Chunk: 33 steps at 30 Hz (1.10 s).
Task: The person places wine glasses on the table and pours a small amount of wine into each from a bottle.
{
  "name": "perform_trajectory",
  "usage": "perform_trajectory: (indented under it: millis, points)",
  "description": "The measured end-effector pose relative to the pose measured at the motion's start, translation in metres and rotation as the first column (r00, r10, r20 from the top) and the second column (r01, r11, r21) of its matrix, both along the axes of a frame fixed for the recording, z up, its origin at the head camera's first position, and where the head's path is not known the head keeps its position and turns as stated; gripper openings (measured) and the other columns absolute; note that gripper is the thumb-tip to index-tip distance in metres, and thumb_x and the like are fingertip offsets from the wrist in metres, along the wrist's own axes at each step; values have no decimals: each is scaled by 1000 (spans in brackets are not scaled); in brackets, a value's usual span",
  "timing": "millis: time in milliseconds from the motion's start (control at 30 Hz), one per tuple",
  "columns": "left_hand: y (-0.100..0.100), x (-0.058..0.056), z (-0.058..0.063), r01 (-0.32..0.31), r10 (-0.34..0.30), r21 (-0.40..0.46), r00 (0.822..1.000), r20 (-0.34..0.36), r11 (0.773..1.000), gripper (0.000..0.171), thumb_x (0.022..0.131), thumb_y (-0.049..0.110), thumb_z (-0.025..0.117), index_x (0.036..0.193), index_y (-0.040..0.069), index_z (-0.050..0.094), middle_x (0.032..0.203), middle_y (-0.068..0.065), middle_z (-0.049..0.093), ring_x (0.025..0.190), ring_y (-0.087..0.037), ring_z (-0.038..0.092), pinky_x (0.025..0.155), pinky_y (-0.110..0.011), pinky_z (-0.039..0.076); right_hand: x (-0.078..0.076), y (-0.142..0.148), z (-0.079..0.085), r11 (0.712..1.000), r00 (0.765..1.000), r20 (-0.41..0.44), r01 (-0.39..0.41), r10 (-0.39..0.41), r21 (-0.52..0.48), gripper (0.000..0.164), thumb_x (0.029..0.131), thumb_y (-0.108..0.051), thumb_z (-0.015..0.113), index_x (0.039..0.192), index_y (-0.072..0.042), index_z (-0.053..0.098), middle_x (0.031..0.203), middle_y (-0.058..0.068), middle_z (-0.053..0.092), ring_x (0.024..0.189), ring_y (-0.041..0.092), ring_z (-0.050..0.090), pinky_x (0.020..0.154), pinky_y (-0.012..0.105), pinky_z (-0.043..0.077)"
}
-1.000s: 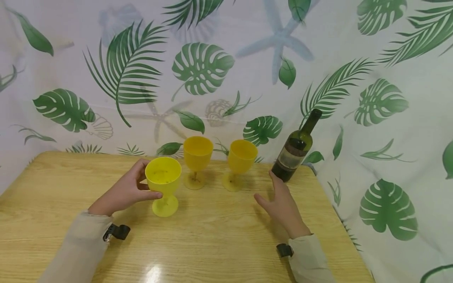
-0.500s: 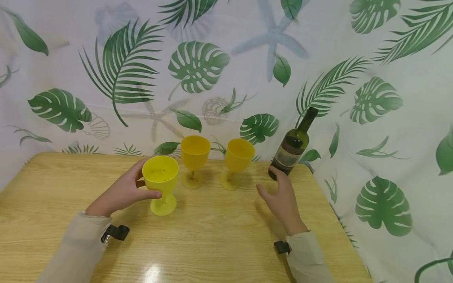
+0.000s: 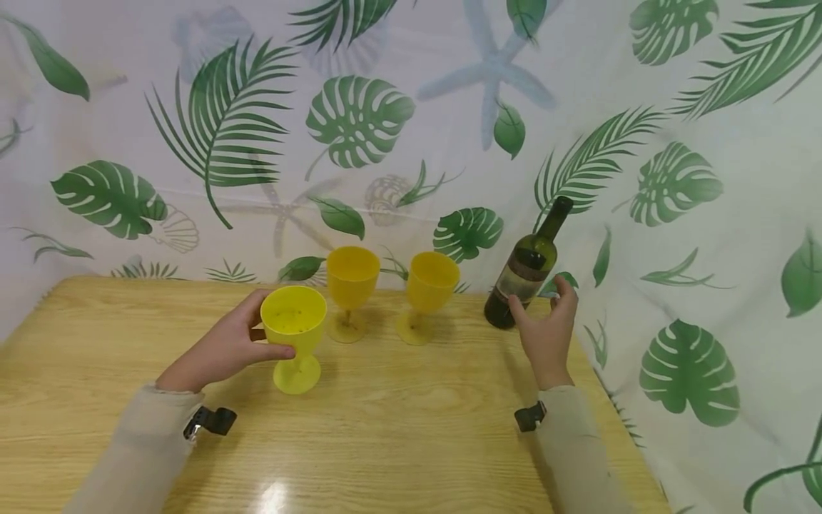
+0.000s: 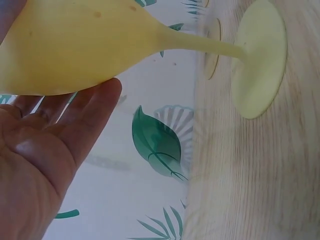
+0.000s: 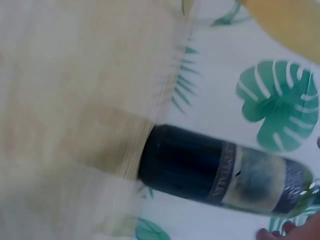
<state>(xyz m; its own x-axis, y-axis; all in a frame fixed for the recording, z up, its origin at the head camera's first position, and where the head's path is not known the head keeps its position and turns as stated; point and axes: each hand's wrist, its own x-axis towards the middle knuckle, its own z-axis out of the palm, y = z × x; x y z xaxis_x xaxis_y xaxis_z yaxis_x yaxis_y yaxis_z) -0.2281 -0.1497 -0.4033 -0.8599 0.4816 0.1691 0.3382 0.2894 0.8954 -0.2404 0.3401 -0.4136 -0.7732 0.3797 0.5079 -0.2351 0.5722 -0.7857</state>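
Note:
A bright yellow goblet (image 3: 293, 314) stands upright on the table at left, its foot (image 4: 262, 57) on the wood. My left hand (image 3: 225, 343) holds its bowl from the left, thumb across the near side and fingers behind. At the right, a dark green wine bottle (image 3: 521, 275) with a pale label stands near the back edge. My right hand (image 3: 547, 332) is just in front of it, thumb and index finger spread apart. The thumb tip overlaps the label in the head view. In the right wrist view, fingertips (image 5: 287, 230) show beside the bottle's upper part with a gap between.
Two more yellow goblets, one on the left (image 3: 352, 280) and one on the right (image 3: 432, 284), stand near the table's back edge, between the hands. A leaf-patterned white cloth (image 3: 385, 43) hangs behind the wooden table (image 3: 385, 428) and along its right side.
My right hand has moved right and farther back, from the bottle's base to its lower right side, with the fingers raised. My left hand stays on the goblet; the view shifts slightly.

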Motion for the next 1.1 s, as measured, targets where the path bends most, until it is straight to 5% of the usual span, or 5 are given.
perform_trajectory:
  millis: [300,633,1100]
  points:
    - [1,-3,-6,7,-7,21,1000,28,1000,84,86,21,87,154,16,37,143,-8,51,123,-31,56,104,-53,49,-30,32,12,991,963,261,-34,66,-126,108,94,-41,75,165,-10,-1,171,19,8,158,34,13,126,50,22]
    - [-2,-2,-7,6,-6,0,1000,20,1000,82,84,21,89,151,18,41,142,-6,54,124,-31,57,105,-57,48,-42,32,19,987,962,243,-90,121,-136,102,91,-39,80,164,-10,14,164,16,31,152,30,32,125,46,25]
    - [-4,-2,-9,6,-6,-11,999,44,1000,87,83,27,90,153,21,38,144,-3,53,129,-31,55,107,-60,47,-48,35,18,997,967,252,55,-41,-52,89,88,-48,81,153,-6,37,150,18,52,140,32,50,116,45,40]
